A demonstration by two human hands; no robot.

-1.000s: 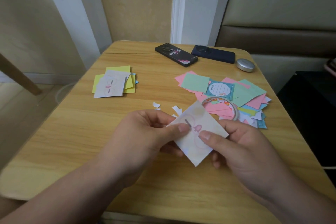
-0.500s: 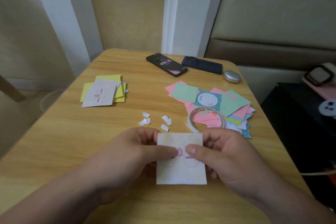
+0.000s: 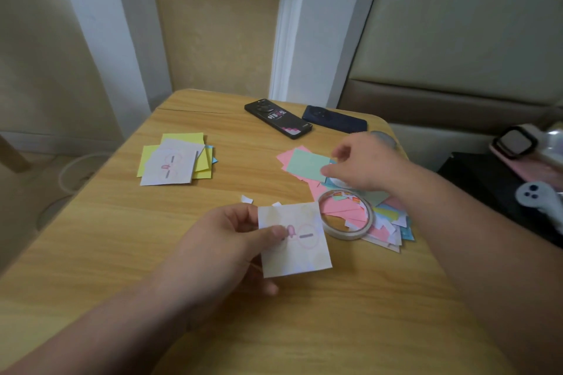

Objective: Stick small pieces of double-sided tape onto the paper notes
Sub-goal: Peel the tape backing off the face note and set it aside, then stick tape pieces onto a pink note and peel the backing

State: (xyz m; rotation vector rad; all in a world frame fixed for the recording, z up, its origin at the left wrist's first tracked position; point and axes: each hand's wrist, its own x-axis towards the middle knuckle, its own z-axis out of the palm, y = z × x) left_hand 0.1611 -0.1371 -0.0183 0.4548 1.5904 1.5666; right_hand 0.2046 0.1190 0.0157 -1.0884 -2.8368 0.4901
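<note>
roughly midway, judging by the small stack at 10 o'clock against the loose pile at 3 o'clock: pinching a white note at centre in the left hand, nipping the edge of a green note at 2 o'clock with the right hand, working around the tape roll lying on that pile, with two phones well apart at 12 o'clock.

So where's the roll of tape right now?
Head view: the tape roll lies right of centre on the coloured note pile, beside the white note.

My right hand hides most of a grey oval at one o'clock; the held note shows blurred print.
</note>
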